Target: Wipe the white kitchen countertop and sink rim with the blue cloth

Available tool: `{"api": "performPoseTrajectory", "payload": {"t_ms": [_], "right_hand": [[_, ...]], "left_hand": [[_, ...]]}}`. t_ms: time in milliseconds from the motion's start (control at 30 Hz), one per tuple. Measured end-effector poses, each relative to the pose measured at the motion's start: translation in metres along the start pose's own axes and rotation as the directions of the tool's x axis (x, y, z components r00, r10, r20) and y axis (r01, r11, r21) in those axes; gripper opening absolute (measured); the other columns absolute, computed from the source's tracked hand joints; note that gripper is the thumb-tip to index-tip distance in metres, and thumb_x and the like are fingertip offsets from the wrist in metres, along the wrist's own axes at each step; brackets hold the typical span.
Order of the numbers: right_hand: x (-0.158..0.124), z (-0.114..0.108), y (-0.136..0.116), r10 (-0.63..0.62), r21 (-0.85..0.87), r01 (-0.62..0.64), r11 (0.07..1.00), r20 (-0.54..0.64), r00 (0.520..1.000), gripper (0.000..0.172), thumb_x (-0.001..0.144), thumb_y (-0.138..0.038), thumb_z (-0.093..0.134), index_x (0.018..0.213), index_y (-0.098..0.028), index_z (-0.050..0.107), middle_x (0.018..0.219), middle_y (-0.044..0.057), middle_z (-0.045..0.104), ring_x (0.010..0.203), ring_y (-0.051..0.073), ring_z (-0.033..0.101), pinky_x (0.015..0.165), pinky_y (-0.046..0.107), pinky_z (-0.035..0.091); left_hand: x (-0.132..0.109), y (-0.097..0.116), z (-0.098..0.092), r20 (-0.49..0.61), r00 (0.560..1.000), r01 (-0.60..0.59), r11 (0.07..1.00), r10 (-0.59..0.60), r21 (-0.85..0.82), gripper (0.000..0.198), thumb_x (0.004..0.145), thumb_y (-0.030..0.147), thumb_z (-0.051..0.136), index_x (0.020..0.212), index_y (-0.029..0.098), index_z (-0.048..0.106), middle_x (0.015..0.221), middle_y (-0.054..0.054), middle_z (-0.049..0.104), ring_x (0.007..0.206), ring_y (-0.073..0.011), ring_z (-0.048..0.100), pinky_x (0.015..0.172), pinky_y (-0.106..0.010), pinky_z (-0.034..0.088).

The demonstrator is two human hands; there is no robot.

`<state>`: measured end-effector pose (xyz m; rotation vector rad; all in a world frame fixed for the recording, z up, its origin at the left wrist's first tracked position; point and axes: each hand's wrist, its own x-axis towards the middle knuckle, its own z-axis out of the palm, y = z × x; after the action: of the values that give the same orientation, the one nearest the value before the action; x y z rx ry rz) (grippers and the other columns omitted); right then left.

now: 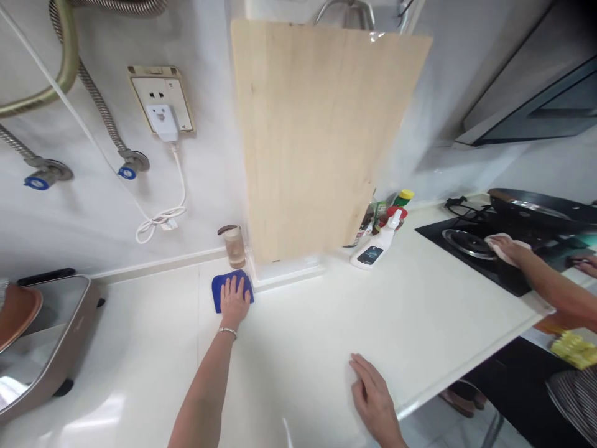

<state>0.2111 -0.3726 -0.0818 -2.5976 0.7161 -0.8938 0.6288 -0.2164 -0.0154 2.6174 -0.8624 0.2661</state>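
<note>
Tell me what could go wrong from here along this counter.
The left hand rests on the blue cloth just in front of the brown-topped container; a forward push might tip it.

The cloth also lies right beside the white base below the wooden board; a bump could jar the board.

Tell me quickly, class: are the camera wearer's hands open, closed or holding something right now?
Left hand: open, pressed flat on the blue cloth.
Right hand: open, fingers extended, nothing visible in it.
</note>
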Motion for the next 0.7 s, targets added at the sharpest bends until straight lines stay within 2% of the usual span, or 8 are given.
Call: {"api": "performPoseTrajectory", "payload": {"t_ms": [233,500,600,700], "right_hand": [[0.002,0.000,0.001,-0.053,0.018,0.054,0.998,-0.041,0.998,0.042,0.093,-0.021,0.042,0.133,-0.022,0.054,0.135,0.010,0.061,0.127,0.025,0.056,0.108,0.051,0.050],[0.004,0.001,0.001,-0.111,0.012,0.112,0.994,-0.081,0.990,0.044,0.090,-0.015,0.043,0.133,-0.021,0.053,0.133,0.011,0.061,0.126,0.025,0.057,0.106,0.050,0.051],[0.003,0.001,0.002,-0.108,0.011,0.109,0.994,-0.076,0.991,0.045,0.090,-0.015,0.043,0.134,-0.021,0.053,0.133,0.011,0.061,0.126,0.025,0.057,0.105,0.051,0.052],[0.002,0.001,0.004,-0.107,0.008,0.107,0.994,-0.067,0.992,0.045,0.091,-0.015,0.044,0.134,-0.021,0.053,0.134,0.011,0.061,0.126,0.025,0.057,0.105,0.051,0.051]], "left_hand": [[-0.086,0.009,-0.014,-0.051,0.995,-0.083,0.994,0.087,0.077,0.052,0.096,0.032,0.040,0.144,0.014,0.051,0.154,-0.016,0.046,0.146,-0.0336,0.036,0.121,-0.055,0.029],[-0.195,0.006,-0.030,-0.117,0.966,-0.204,0.960,0.229,0.191,0.052,0.097,0.030,0.042,0.147,0.016,0.046,0.157,-0.013,0.042,0.147,-0.0315,0.035,0.118,-0.054,0.037],[-0.215,0.002,-0.038,-0.082,0.957,-0.259,0.945,0.280,0.201,0.052,0.096,0.028,0.042,0.148,0.019,0.045,0.157,-0.010,0.043,0.147,-0.0295,0.036,0.116,-0.052,0.040],[-0.216,-0.002,-0.043,-0.056,0.958,-0.269,0.948,0.282,0.172,0.051,0.097,0.030,0.043,0.146,0.018,0.047,0.154,-0.011,0.047,0.144,-0.0269,0.041,0.116,-0.048,0.041]]}}
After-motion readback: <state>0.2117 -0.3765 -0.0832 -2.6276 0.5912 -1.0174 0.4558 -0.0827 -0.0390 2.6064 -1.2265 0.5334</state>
